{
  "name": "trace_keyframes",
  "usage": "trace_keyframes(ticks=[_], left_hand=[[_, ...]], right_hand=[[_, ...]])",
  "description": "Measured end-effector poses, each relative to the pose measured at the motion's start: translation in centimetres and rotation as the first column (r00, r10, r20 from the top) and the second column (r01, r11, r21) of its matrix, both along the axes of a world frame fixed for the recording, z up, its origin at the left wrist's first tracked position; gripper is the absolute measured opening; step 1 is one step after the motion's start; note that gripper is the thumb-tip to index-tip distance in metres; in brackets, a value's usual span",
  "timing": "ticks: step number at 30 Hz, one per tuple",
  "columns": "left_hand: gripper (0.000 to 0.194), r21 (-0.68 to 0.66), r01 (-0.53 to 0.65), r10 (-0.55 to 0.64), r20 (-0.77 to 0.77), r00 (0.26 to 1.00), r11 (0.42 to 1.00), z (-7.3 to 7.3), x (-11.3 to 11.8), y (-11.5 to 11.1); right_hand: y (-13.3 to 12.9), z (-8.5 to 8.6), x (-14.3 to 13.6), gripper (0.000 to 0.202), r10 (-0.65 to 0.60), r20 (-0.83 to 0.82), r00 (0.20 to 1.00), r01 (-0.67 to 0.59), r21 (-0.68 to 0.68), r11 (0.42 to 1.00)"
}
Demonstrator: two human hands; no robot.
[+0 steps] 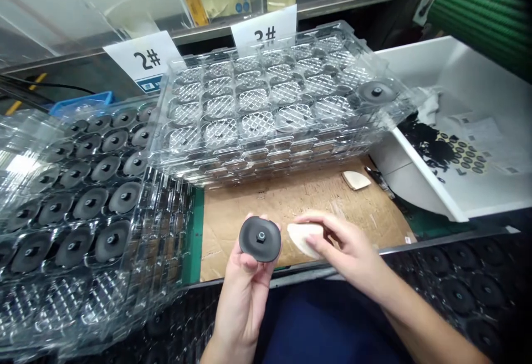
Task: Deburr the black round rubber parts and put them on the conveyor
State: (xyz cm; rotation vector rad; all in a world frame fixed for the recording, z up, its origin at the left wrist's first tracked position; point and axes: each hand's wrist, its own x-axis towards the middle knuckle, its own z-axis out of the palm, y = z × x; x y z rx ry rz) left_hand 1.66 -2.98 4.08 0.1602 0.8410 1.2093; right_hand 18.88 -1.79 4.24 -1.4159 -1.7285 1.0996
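A black rounded disc [249, 240] with a small metal nut at its centre lies face up in my left hand [248, 283], whose fingers and thumb grip its edge. Just to the right, my right hand [344, 247] pinches a cream-coloured wedge-shaped pad [302, 237] between thumb and fingers. Pad and disc are close together, with a small gap between them. Both hands are above the near part of the brown cardboard sheet [233, 209]. A similar cream pad [356, 180] rests on the far right of the cardboard.
Stacked clear trays [249, 153] stand behind the cardboard, one black disc [377, 92] at their right end. Trays of black discs [89, 203] fill the left. A white bin [432, 178] with black scraps is at right, beside a dark tool [380, 181].
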Motion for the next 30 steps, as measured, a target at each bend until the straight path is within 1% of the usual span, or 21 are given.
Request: trace_keyframes(ticks=[1, 3, 4, 5, 7, 8, 9, 11, 12, 15, 16, 17, 19, 20, 22, 23, 24, 25, 27, 28, 30], left_hand=[[0.049, 0.010, 0.022, -0.022, -0.003, 1.000, 1.000, 0.0, 0.0, -0.1], [0.045, 0.004, 0.071, -0.071, -0.007, 0.997, 0.997, 0.1, -0.1, -0.4], [0.045, -0.004, 0.088, -0.088, -0.017, 0.996, 0.996, 0.2, -0.1, -0.5], [0.047, -0.008, 0.100, -0.101, -0.032, 0.994, 0.995, 0.3, -0.1, -0.5], [0.051, -0.021, 0.104, -0.105, -0.066, 0.992, 0.994, 0.4, -0.2, -0.5], [0.052, -0.023, 0.095, -0.097, -0.077, 0.992, 0.995, 0.5, -0.3, -0.5], [0.051, -0.023, 0.086, -0.087, -0.079, 0.993, 0.996, 0.5, -0.4, -0.4], [0.049, -0.020, 0.065, -0.067, -0.085, 0.994, 0.998, 0.5, -0.6, -0.3], [0.050, -0.019, 0.060, -0.061, -0.087, 0.994, 0.998, 0.5, -0.8, -0.2], [0.052, -0.021, 0.060, -0.062, -0.079, 0.995, 0.998, 0.7, -1.1, -0.1], [0.053, -0.006, 0.057, -0.058, -0.071, 0.996, 0.998, 0.8, -1.0, 0.0], [0.053, 0.020, 0.056, -0.055, -0.064, 0.996, 0.998, 1.0, -0.9, 0.0], [0.053, 0.075, 0.077, -0.074, -0.051, 0.996, 0.994, 1.4, -0.5, 0.1], [0.051, 0.082, 0.097, -0.094, -0.041, 0.995, 0.992, 1.6, -0.3, 0.1], [0.046, 0.064, 0.120, -0.119, -0.028, 0.993, 0.991, 1.7, -0.1, 0.1], [0.045, 0.053, 0.116, -0.114, -0.024, 0.993, 0.992, 1.6, -0.2, 0.0], [0.044, 0.038, 0.108, -0.108, -0.011, 0.994, 0.993, 1.4, -0.3, 0.0], [0.045, 0.019, 0.096, -0.096, 0.008, 0.995, 0.995, 1.2, -0.6, -0.1], [0.048, -0.019, 0.054, -0.053, 0.055, 0.997, 0.998, 0.8, -1.1, 0.0], [0.049, -0.043, 0.034, -0.030, 0.078, 0.997, 0.999, 0.7, -1.3, 0.0], [0.050, -0.085, 0.011, -0.001, 0.110, 0.994, 0.996, 0.5, -1.5, 0.2]], right_hand=[[0.3, 1.6, -0.3, 0.023, 0.054, -0.049, 0.997, -0.049, 0.090, 0.995], [0.7, 4.1, -1.2, 0.024, 0.192, -0.092, 0.977, -0.163, 0.255, 0.953], [0.9, 4.9, -1.7, 0.025, 0.260, -0.079, 0.962, -0.229, 0.279, 0.933], [1.0, 5.4, -2.2, 0.025, 0.321, -0.057, 0.945, -0.296, 0.264, 0.918], [1.2, 5.6, -3.0, 0.024, 0.403, -0.005, 0.915, -0.395, 0.188, 0.899], [1.3, 5.5, -3.2, 0.023, 0.405, 0.011, 0.914, -0.400, 0.182, 0.898], [1.2, 5.3, -3.4, 0.022, 0.372, 0.009, 0.928, -0.365, 0.215, 0.906], [1.0, 4.8, -3.3, 0.022, 0.268, -0.041, 0.963, -0.247, 0.273, 0.930], [0.8, 4.7, -3.1, 0.023, 0.253, -0.069, 0.965, -0.229, 0.249, 0.941], [0.0, 4.5, -1.6, 0.021, 0.319, -0.092, 0.943, -0.316, 0.047, 0.948], [-0.2, 4.6, -1.1, 0.020, 0.302, -0.082, 0.950, -0.303, 0.004, 0.953], [-0.4, 4.8, -0.8, 0.020, 0.256, -0.072, 0.964, -0.256, -0.001, 0.967], [-0.4, 5.3, -0.5, 0.022, 0.162, -0.072, 0.984, -0.156, 0.078, 0.985], [-0.2, 5.6, -0.6, 0.024, 0.175, -0.076, 0.982, -0.163, 0.149, 0.975], [0.4, 5.9, -0.9, 0.027, 0.289, -0.045, 0.956, -0.261, 0.313, 0.913], [0.7, 5.9, -0.9, 0.028, 0.350, -0.011, 0.937, -0.324, 0.349, 0.879], [1.0, 5.7, -0.8, 0.028, 0.398, 0.025, 0.917, -0.382, 0.337, 0.860], [1.2, 5.4, -0.5, 0.027, 0.433, 0.045, 0.900, -0.428, 0.278, 0.860], [1.3, 4.1, 0.3, 0.023, 0.452, 0.011, 0.892, -0.451, 0.072, 0.889], [1.1, 3.1, 0.7, 0.020, 0.417, -0.033, 0.909, -0.418, -0.033, 0.908], [0.2, 0.8, 1.1, 0.016, 0.277, -0.114, 0.954, -0.296, -0.199, 0.934]])
